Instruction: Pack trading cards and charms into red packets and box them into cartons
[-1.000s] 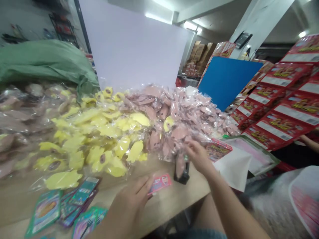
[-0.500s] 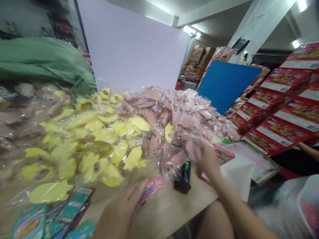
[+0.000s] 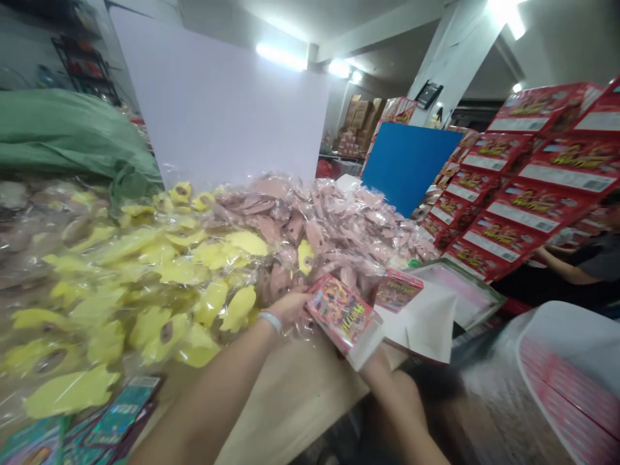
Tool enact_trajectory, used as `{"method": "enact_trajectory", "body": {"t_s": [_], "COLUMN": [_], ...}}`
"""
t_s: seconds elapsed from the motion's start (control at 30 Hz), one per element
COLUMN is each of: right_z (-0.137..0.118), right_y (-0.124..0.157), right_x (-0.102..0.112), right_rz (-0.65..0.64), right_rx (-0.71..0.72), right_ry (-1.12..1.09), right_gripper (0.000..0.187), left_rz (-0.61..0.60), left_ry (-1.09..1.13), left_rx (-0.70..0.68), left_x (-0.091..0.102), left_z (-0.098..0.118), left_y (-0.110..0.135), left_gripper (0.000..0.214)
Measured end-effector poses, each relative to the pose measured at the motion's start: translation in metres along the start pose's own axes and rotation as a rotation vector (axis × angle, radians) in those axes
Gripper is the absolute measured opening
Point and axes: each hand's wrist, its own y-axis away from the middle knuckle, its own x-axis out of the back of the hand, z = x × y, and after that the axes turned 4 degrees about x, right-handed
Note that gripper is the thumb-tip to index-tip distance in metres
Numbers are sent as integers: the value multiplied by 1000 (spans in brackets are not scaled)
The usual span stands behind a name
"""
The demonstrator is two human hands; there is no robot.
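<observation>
Left hand (image 3: 288, 309), with a white wristband (image 3: 271, 321), entered from 7 o'clock and was closed on the 9 o'clock edge of a red printed card pack (image 3: 340, 314), pinching it. Right hand (image 3: 375, 369) rose from 6 o'clock, largely hidden behind the pack's lower edge; whether it had hold could not be determined. The pack was tilted and raised above the wooden table (image 3: 290, 403), a clear film flap (image 3: 364, 349) at its 5 o'clock corner. Judged: holding it by the edge left its printed face uncovered. A second red card (image 3: 398, 290) lay at 2 o'clock on a white sheet (image 3: 421, 326). Bagged pink and yellow pieces (image 3: 194, 258) were heaped at 10 o'clock, and teal cards (image 3: 123, 410) lay at 8 o'clock.

Differences from the earlier frame: the left hand had held a small pink card low on the table; now the pack was up between both hands. The black-and-green device was no longer visible.
</observation>
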Motion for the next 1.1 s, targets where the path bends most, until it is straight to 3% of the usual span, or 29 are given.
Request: {"method": "enact_trajectory", "body": {"t_s": [0.1,0.2,0.3,0.43,0.53,0.63,0.73,0.8,0.83,0.93,1.0,1.1], "right_z": [4,2,-2,0,7,-2,-39,-70,-82,-96,-86,-66], "right_y": [-12,-21,-22,2,32,59,77,79,76,59,47,46], "right_x": [12,23,24,9,2,-5,-29,-57,-71,-104,-110,-95], "right_rz": [3,-37,-5,115,230,307,140,10,8,142,185,255], "right_rx": [-216,-394,-445,-308,-187,-130,-20,50,60,15,22,101], "right_ry": [-4,-106,-231,-327,-286,-196,-258,-409,-480,-532,-420,-240], "right_gripper": [23,16,9,10,14,18,23,32,36,41,42,42], "left_rz": [32,62,169,310,229,130,125,141,148,135,112,132], "left_ry": [-102,-230,-516,-800,-802,-809,-804,-781,-771,-727,-697,-678], "left_rx": [-22,-68,-118,-94,-10,36,50,48,53,50,25,-7], "left_x": [31,49,32,-7,-14,-7,-7,-10,-12,-13,-10,-4], "left_z": [22,51,50,13,2,12,25,29,30,28,28,42], "left_y": [17,59,117,164,165,157,154,154,155,154,155,164], "left_gripper": [33,32,36,42,49,51,51,51,51,47,47,48]}}
